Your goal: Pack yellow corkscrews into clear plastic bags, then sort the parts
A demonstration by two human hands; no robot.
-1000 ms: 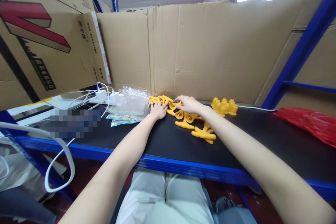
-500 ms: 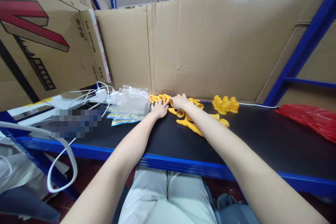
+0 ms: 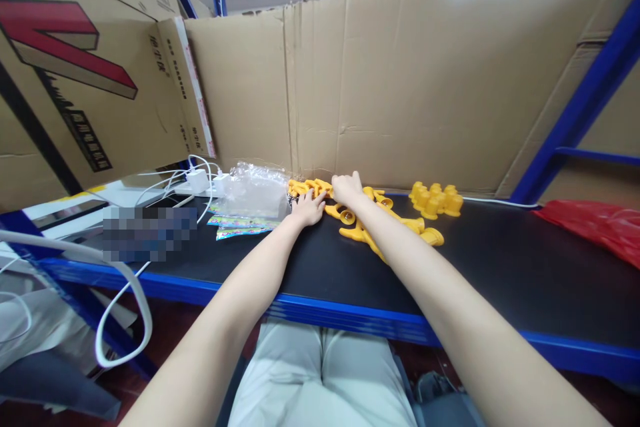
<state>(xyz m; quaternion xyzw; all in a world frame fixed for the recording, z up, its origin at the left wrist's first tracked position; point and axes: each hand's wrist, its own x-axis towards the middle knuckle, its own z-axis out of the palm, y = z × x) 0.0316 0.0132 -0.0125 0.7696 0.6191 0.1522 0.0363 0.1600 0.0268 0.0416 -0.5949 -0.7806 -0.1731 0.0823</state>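
My left hand (image 3: 308, 209) lies palm down with its fingers spread on the near edge of a row of small yellow plastic pieces (image 3: 311, 185). Right beside it my right hand (image 3: 348, 188) is closed, fingers curled at the right end of that row; whatever is in them is hidden. Below my right wrist are larger yellow pieces with finger-like prongs (image 3: 354, 234) and round cup-shaped ends (image 3: 347, 217). My right forearm covers part of them. A flat round yellow end (image 3: 432, 236) sticks out on the arm's other side.
Clear plastic bags (image 3: 253, 193) and colourful printed packets (image 3: 243, 227) lie left of my hands. Several yellow cup-like pieces (image 3: 436, 200) stand at right, with a red plastic bag (image 3: 595, 223) beyond. Cardboard (image 3: 400, 93) walls the back. White cables (image 3: 145, 320) hang at left.
The view has shifted slightly. My right hand has risen a little and its fingers look more curled; my left hand stays on the yellow pieces.
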